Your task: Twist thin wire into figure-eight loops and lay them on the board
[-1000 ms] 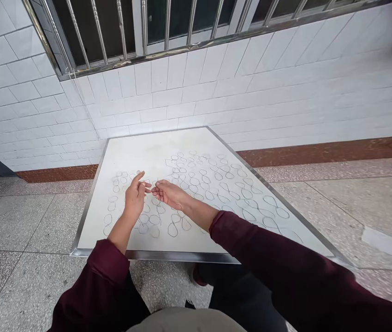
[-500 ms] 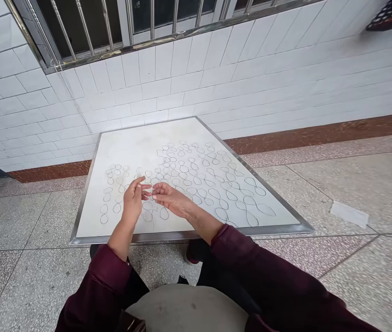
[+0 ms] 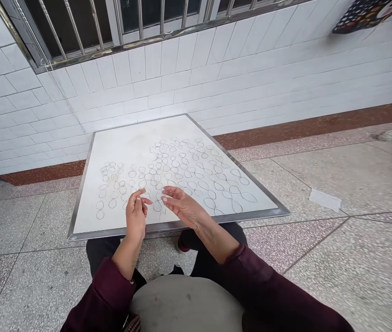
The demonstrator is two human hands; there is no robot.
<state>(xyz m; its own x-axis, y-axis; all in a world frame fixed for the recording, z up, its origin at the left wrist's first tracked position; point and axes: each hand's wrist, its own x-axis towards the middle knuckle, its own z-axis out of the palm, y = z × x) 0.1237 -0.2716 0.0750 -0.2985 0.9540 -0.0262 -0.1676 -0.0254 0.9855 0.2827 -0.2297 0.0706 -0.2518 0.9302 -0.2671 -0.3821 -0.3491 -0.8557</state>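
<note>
Over the near part of a white board [image 3: 113, 143], my left hand [image 3: 135, 213] is raised with its index and middle fingers stretched apart. No object shows clearly in it. To its right, my right hand [image 3: 186, 207] has thumb and fingertips bent toward each other. A very thin dark wire [image 3: 163, 211] seems to hang from these fingertips, though it is hard to tell from the pieces behind. A small gap separates the two hands. Beneath and beyond them, many thin wire figure-eight loops [image 3: 234, 201] lie in loose rows across the board.
A metal edge [image 3: 265, 213] frames the board, which rests over my legs. Behind it stands a white tiled wall [image 3: 140, 87] with a barred window [image 3: 161, 18]. A white paper [image 3: 325, 199] lies on the speckled floor to the right. A patterned cloth item [image 3: 362, 16] shows at upper right.
My hands were almost touching at the fingertips and are now apart, the right one having moved right. The view has shifted slightly to the right.
</note>
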